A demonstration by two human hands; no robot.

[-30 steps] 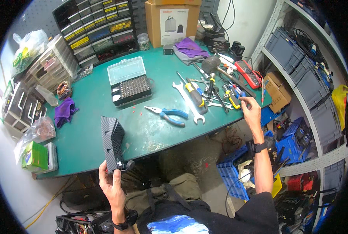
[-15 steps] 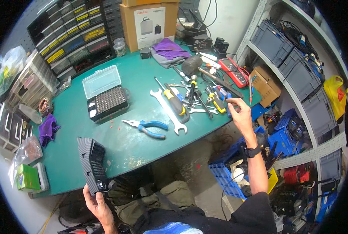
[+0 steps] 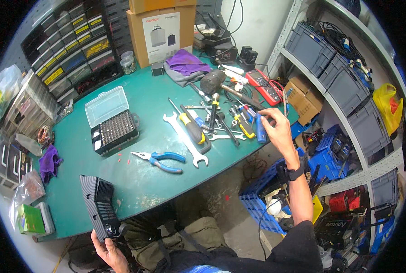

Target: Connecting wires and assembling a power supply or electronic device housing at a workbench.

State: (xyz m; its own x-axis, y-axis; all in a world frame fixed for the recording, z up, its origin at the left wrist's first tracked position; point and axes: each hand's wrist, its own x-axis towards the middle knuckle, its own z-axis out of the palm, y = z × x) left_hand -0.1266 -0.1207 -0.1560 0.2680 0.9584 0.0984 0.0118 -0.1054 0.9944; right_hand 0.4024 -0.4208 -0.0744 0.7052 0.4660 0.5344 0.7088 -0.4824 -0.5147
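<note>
Metal shelving (image 3: pixel 367 176) stands past the right edge of a green tabletop (image 3: pixel 66 204). Black ribbed housing (image 3: pixel 99 204) over the front edge, toward the left corner; my left hand (image 3: pixel 110 255) grasps its lower end. Bit case (image 3: pixel 114 132), lid up, farther in. Pliers (image 3: pixel 155 159) nearer the front edge. My right hand (image 3: pixel 278 132) is at a blue tool handle (image 3: pixel 261 131) near the front right corner; whether gripping, can't tell.
</note>
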